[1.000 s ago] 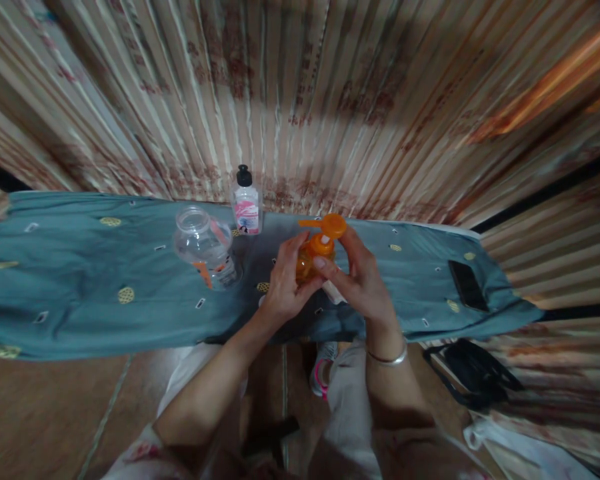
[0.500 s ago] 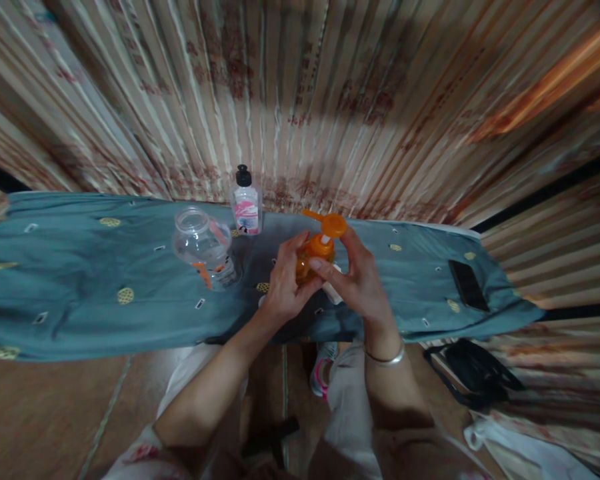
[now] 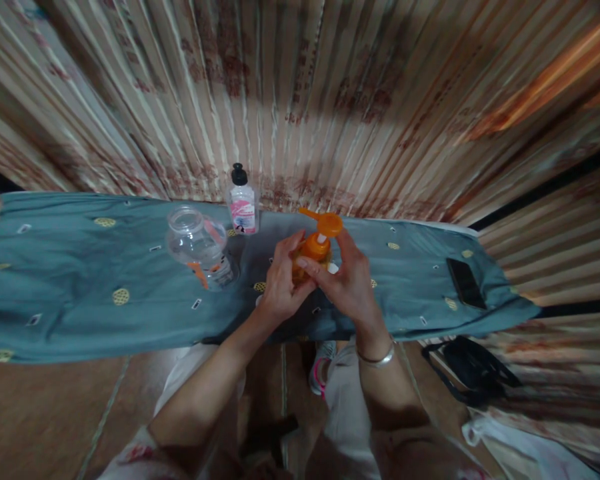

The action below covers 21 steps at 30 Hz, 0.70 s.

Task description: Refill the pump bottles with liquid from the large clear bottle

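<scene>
An orange pump bottle (image 3: 314,250) stands on the table under a teal cloth (image 3: 80,280). My left hand (image 3: 280,283) is wrapped round the bottle's body. My right hand (image 3: 347,283) grips the orange collar below the pump head (image 3: 329,223), whose spout points left. Both hands are closed on the bottle, hiding most of its body.
An open clear plastic jar (image 3: 200,248) stands left of the bottle. A small bottle with a black cap and pink label (image 3: 242,201) stands behind, against the striped curtain. A black phone (image 3: 464,283) lies on the cloth at right. A dark bag (image 3: 473,370) sits on the floor.
The pump head's spout has swung a little, tilting upward to the left, as my right hand shifted on the collar. The view has drifted slightly, so everything sits a bit further left.
</scene>
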### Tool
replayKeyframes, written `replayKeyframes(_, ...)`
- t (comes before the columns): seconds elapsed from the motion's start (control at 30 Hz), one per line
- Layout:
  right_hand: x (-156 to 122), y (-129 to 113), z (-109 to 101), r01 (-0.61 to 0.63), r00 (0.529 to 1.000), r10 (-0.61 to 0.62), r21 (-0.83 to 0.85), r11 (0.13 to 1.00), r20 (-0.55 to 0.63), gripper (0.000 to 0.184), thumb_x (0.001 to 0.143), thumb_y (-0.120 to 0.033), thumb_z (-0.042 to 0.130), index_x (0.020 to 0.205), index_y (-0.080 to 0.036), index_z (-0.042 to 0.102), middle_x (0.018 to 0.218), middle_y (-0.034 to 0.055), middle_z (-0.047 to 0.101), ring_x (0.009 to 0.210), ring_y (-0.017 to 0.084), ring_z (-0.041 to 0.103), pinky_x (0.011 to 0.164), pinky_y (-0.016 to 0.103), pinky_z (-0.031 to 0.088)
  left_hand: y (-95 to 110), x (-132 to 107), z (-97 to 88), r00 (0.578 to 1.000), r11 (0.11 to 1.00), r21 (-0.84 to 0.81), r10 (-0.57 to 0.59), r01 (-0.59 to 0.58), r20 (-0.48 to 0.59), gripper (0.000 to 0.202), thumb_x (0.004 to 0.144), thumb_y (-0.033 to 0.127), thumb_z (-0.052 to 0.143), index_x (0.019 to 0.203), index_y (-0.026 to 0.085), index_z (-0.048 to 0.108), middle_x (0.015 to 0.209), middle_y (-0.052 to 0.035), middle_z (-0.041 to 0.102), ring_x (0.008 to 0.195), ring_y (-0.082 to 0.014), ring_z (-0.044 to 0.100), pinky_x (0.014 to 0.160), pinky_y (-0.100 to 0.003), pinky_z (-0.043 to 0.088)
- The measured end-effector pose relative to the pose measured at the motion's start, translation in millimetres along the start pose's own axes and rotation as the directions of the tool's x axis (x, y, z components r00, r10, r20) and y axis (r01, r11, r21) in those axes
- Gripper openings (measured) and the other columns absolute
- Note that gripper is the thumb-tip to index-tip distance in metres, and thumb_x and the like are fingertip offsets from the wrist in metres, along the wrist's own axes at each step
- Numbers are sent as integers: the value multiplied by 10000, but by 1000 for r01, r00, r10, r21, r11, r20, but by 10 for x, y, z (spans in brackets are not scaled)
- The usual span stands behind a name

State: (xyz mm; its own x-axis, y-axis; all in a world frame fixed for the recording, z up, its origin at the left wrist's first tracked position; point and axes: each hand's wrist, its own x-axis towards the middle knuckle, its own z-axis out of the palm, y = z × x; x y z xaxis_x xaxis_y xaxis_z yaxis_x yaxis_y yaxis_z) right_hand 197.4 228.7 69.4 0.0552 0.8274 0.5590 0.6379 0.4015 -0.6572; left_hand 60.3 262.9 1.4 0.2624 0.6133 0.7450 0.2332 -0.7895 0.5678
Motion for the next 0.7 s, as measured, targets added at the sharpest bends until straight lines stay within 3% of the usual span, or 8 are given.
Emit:
replayKeyframes(0.17, 15, 32, 16, -15, 997, 9, 90, 996, 70, 421, 914, -513, 638, 1254, -264, 634, 1235, 75, 700, 1196, 275, 638, 1050, 448, 497, 3, 0, -5, 999, 999, 15, -43, 42, 28, 709, 952, 457, 583, 1537, 215, 264, 1400, -178, 532, 1285, -310, 551, 1058, -478, 469)
replayKeyframes(0.53, -30, -61, 200, -13, 993, -2, -126, 992, -116, 333, 945, -476, 590, 1122, -197, 633, 1174, 143, 677, 1210, 308, 596, 1036, 514, 482, -1, -10, 34, 998, 999, 11, -39, 40, -47, 633, 938, 315, 562, 1513, 266, 301, 1379, -139, 532, 1280, -288, 559, 1058, -463, 503)
replayKeyframes(0.7, -39, -53, 230, -29, 992, 11, -141, 990, -125, 314, 946, -460, 590, 1130, -209, 629, 1201, 143, 663, 1260, 313, 560, 1065, 516, 457, 3, -10, 51, 997, 997, 41, -55, 57, -46, 631, 925, 275, 557, 1506, 231, 314, 1366, -151, 540, 1283, -299, 561, 1057, -482, 503)
